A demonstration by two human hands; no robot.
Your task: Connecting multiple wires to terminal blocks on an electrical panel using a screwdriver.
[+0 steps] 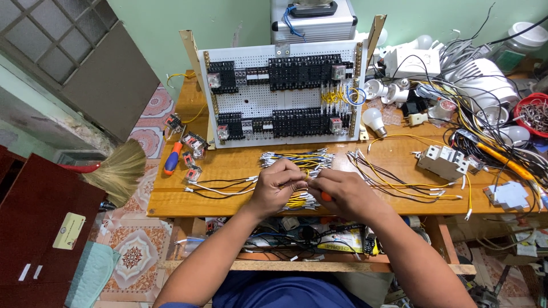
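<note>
**Both hands pinched on yellow wires at the near table edge**

Head view. Left hand (278, 185) and right hand (342, 194) meet at the middle of the near edge of the wooden table (228, 165). Left-hand fingers curled tight, tips pinching thin yellow wires (297, 201) from the bundle beneath the hands. Right-hand fingers also closed; an orange tool handle (325, 197) shows under the palm, tool type not discernible. Fingertips of the two hands touch or nearly touch; cannot tell which.

Just beyond the hands: a loose bundle of cut wires (297, 158), yellow and black with white ends. Far middle: upright white perforated panel (282, 94) carrying rows of black relay sockets. Left of the hands: black and white leads (220, 187), a red-and-blue screwdriver (173, 158), small clear relays (194, 145). Right: more yellow and black leads (399, 182), a white breaker (442, 161), a light bulb (374, 121), a tangle of cables and fittings. A broom (117, 168) lies off the table's left end.
</note>
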